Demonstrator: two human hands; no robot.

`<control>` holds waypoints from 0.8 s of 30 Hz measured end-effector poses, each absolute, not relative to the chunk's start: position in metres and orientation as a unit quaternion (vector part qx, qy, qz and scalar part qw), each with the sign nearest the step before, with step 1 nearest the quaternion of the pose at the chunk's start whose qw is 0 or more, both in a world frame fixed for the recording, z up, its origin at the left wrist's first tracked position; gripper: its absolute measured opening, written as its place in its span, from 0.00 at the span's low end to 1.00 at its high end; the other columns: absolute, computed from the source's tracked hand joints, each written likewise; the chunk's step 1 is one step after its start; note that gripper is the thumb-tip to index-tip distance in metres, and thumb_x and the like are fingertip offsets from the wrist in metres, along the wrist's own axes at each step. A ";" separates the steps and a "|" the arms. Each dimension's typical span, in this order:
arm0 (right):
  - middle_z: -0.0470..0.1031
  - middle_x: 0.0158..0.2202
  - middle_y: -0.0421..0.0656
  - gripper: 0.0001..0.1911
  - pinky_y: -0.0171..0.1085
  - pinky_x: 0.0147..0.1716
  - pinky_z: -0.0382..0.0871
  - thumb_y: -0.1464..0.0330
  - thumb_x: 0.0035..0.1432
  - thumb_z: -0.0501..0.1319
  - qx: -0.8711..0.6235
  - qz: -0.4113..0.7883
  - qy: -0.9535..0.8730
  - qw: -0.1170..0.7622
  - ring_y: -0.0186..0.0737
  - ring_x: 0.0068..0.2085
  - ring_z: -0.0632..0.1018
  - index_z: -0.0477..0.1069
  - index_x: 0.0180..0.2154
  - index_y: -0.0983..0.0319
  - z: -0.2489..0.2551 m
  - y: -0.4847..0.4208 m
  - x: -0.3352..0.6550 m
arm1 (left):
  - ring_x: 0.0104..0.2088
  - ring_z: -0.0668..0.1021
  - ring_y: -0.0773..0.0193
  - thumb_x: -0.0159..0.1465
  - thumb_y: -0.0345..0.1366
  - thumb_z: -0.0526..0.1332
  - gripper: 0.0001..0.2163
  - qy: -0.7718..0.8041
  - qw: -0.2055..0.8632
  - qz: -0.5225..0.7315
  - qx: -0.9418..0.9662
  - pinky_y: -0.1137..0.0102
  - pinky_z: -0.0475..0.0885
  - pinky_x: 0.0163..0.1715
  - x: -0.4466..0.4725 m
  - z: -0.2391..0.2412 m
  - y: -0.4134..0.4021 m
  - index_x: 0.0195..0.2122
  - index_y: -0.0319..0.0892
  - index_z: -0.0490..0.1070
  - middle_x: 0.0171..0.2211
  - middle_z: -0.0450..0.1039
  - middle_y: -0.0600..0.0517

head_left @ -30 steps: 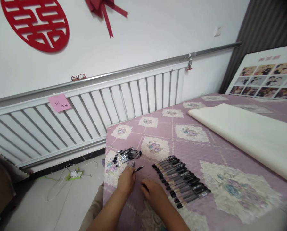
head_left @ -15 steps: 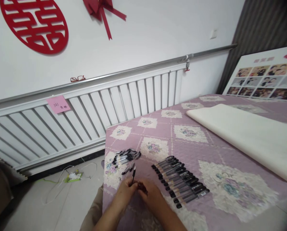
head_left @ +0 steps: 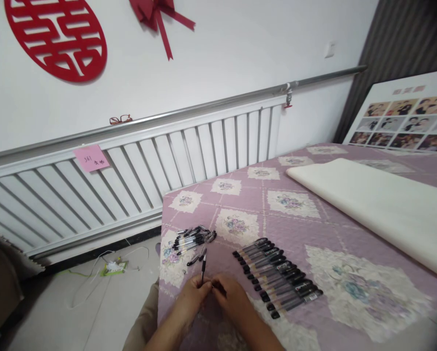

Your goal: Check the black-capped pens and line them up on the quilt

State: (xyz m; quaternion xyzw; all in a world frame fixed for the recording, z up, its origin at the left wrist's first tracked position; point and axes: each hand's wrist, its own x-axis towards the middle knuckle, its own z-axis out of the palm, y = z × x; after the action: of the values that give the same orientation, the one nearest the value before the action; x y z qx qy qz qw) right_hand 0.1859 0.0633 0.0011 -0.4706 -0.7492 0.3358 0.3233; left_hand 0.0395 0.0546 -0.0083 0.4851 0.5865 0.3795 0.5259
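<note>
Pinched in my left hand (head_left: 192,295) is a slim pen (head_left: 204,269), its dark grip section and pointed end standing up above the fingers. My right hand (head_left: 228,291) is right beside it, fingers curled together near the left thumb; whatever lies in those fingertips is hidden. To the right of my hands is a slanted row of capped black pens (head_left: 277,273) with clear barrels. Beyond my left hand lies a loose heap of small black and clear pen parts (head_left: 192,240), with a couple of dark caps (head_left: 195,259) just in front of it.
A purple quilted floral cloth (head_left: 240,204) covers the surface. A folded cream sheet (head_left: 379,204) lies at the right. Behind stands a white radiator (head_left: 189,156) with a pink note (head_left: 91,158) and glasses (head_left: 120,119) above. A power strip (head_left: 114,267) rests on the floor.
The pen in my left hand sticks up a little further and shows more of its length. Both hands stay close together, and the whole view has shifted slightly.
</note>
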 end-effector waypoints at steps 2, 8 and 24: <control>0.76 0.32 0.43 0.09 0.36 0.37 0.66 0.72 0.54 0.53 -0.482 0.325 -0.750 0.314 0.40 0.36 0.76 0.72 0.33 0.60 -0.001 0.065 0.186 | 0.17 0.65 0.70 0.56 0.47 0.58 0.15 0.615 0.474 0.366 0.513 0.75 0.58 0.18 0.035 -0.007 0.058 0.32 0.38 0.71 0.20 0.66 0.57; 0.75 0.40 0.47 0.14 0.38 0.45 0.65 0.76 0.52 0.54 -0.519 0.270 -0.744 0.324 0.43 0.44 0.74 0.70 0.41 0.62 -0.006 0.070 0.188 | 0.37 0.75 0.63 0.60 0.32 0.53 0.08 0.674 0.257 0.315 0.616 0.73 0.65 0.37 0.014 0.011 0.091 0.35 0.40 0.72 0.33 0.75 0.52; 0.74 0.35 0.44 0.10 0.36 0.39 0.66 0.74 0.55 0.53 -0.500 0.257 -0.765 0.313 0.41 0.38 0.74 0.71 0.35 0.60 -0.001 0.066 0.192 | 0.40 0.75 0.57 0.58 0.32 0.58 0.07 0.740 0.170 0.152 0.633 0.69 0.63 0.38 0.032 0.013 0.124 0.38 0.43 0.70 0.36 0.75 0.47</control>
State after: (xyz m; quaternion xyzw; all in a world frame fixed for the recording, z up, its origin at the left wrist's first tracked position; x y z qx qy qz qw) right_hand 0.1922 0.0660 -0.0005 -0.5004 -0.7649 0.2574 0.3134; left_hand 0.0322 0.1242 0.0131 0.6330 0.7397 0.1520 0.1704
